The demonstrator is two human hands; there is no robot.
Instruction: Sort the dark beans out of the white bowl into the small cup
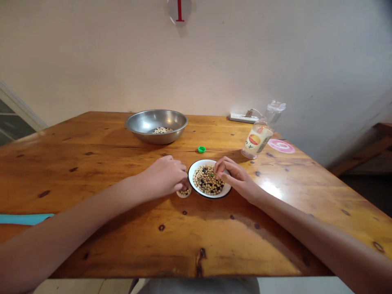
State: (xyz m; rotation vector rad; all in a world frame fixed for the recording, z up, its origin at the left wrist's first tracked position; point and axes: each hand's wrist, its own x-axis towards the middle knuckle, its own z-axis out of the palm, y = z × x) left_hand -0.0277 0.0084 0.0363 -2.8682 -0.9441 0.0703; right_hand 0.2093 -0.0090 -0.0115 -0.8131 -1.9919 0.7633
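Note:
A white bowl with a dark rim (226, 191) sits on the wooden table (122, 228) and holds mixed pale, dark and a few green beans (209, 179). My right hand (235, 176) rests over the bowl's right side with its fingers curled and pinched above the beans. My left hand (165, 176) lies just left of the bowl, fingers closed around a small white cup (184, 192) with a few pale beans in it. Whether either hand's fingertips hold a bean is hidden.
A steel bowl (143, 124) with some pale beans stands at the back. A green bottle cap (201, 149) lies behind the white bowl. A tilted plastic bottle (260, 136), a pink sticker (281, 145), a power strip (243, 118) and a blue strip (24, 219) are also here.

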